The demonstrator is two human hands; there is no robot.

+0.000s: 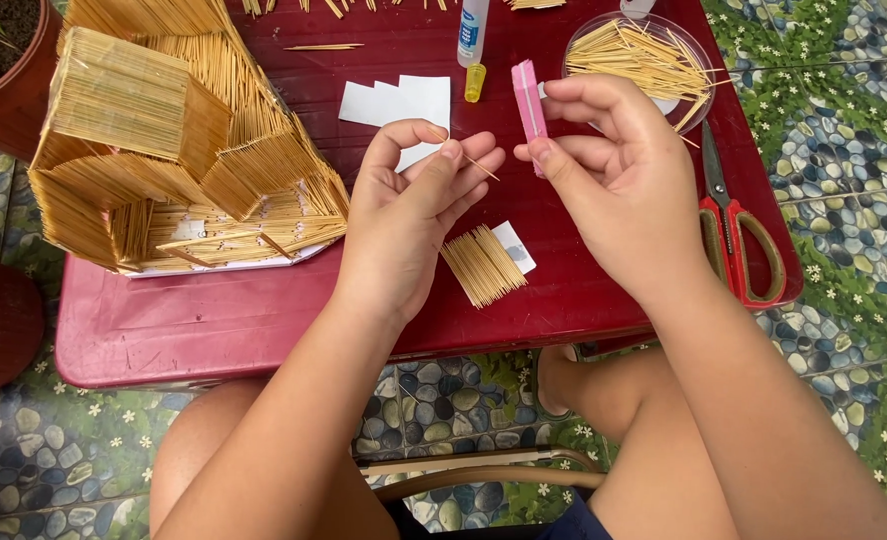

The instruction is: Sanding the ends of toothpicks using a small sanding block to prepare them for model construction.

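Red table (264, 320) carries a toothpick house (174, 140) at ten o'clock. Right hand (614, 170) grips an upright pink cutter (530, 105), long axis twelve-to-six. Left hand (414, 200) pinches one toothpick (476, 164), its free end pointing toward four o'clock, just beside the cutter; left hand is nearer it.

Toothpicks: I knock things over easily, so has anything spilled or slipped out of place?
Some have: loose toothpicks lie scattered on the red table, away from the clear dish. The yellow cap lies off the glue bottle.
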